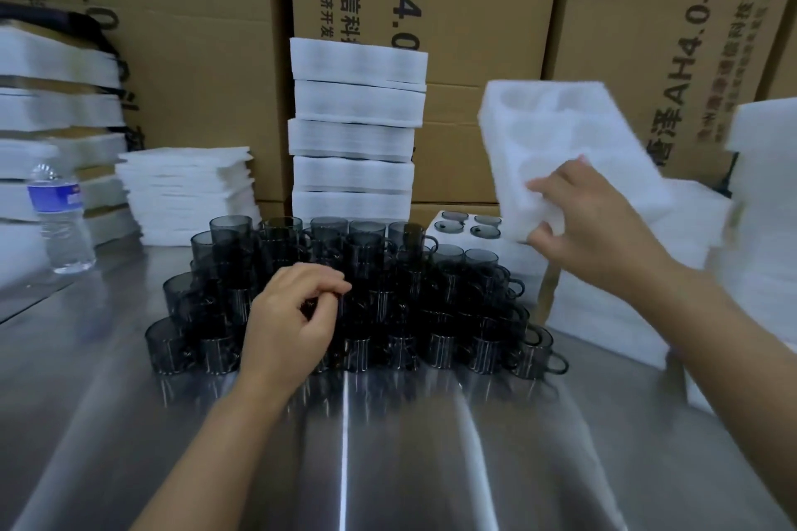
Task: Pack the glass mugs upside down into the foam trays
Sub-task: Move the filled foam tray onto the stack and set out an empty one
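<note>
The foam tray (pixel 560 129) at 2 o'clock is the biggest piece of the job. My right hand (pixel 591 237) holds it tilted in the air, fingers curled round its near edge. I judge it very light and soft enough to dent, so a loose grip on the edge should do.

A filled tray (pixel 444 228) lies at 1 o'clock with mug bases showing in its wells.

The glass mugs (pixel 366 297) stand in a tight block at 12 o'clock on the steel table (pixel 388 444), dark smoked glass with rims up. I expect them to be heavier than they look, slick and quick to chip against each other. I would lift each straight up by the body or the handle before turning it over.

My left hand (pixel 297 315) hangs over the block at 11 o'clock with fingers curled. I cannot tell whether it has a mug.

The cartons (pixel 474 13) behind carry "AH4.0" and Chinese characters, printed sideways. The water bottle (pixel 62 220) at 9 o'clock has a blue label too small to read.
</note>
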Demonstrator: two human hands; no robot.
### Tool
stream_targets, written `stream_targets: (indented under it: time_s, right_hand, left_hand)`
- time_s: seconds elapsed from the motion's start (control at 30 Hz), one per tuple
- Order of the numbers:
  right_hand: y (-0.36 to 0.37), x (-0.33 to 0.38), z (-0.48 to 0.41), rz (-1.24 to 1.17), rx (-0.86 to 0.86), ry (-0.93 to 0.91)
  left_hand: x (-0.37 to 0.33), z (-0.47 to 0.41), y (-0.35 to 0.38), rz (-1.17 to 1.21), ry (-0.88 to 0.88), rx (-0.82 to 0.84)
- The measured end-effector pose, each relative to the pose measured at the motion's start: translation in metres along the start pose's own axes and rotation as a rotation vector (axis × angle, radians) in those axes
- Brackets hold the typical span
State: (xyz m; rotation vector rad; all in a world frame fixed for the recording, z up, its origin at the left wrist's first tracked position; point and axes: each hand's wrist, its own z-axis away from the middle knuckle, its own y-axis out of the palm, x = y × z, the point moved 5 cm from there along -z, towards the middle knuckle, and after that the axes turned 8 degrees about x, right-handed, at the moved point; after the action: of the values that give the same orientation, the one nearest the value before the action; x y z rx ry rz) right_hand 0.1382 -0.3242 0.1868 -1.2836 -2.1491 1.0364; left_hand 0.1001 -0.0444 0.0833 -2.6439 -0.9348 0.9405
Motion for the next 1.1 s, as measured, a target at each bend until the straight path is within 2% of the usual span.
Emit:
stream_targets:
  time_s: [0.17,0.3,0.43,0.53,0.7,0.77,1.0,1.1]
  right_hand:
    - [0.019,0.067,0.075,-0.081,0.093,-0.324]
    - [0.034,0.088,0.125,-0.153,0.117,-0.445]
    - [0.043,0.085,0.154,-0.192,0.081,-0.486]
    - [0.05,0.08,0.164,-0.261,0.093,-0.522]
    - [0.067,0.069,0.164,-0.245,0.197,-0.506]
    - [0.069,0.064,0.161,-0.276,0.19,-0.484]
    - [0.075,0.061,0.145,-0.272,0.162,-0.432]
    - [0.071,0.053,0.133,-0.369,0.283,-0.334]
  left_hand:
    - [0.009,0.0,-0.024,0.119,-0.098,-0.154]
    - [0.015,-0.004,-0.047,0.266,-0.169,-0.287]
    - [0.021,-0.005,-0.058,0.453,-0.229,-0.268]
    - [0.021,-0.007,-0.054,0.481,-0.267,-0.11]
    - [0.018,0.0,-0.019,0.29,-0.319,0.481]
    - [0.02,0.007,-0.004,0.172,-0.355,0.659]
    - [0.009,0.024,0.039,-0.076,-0.295,0.95]
    - [0.01,0.029,0.049,-0.079,-0.261,0.96]
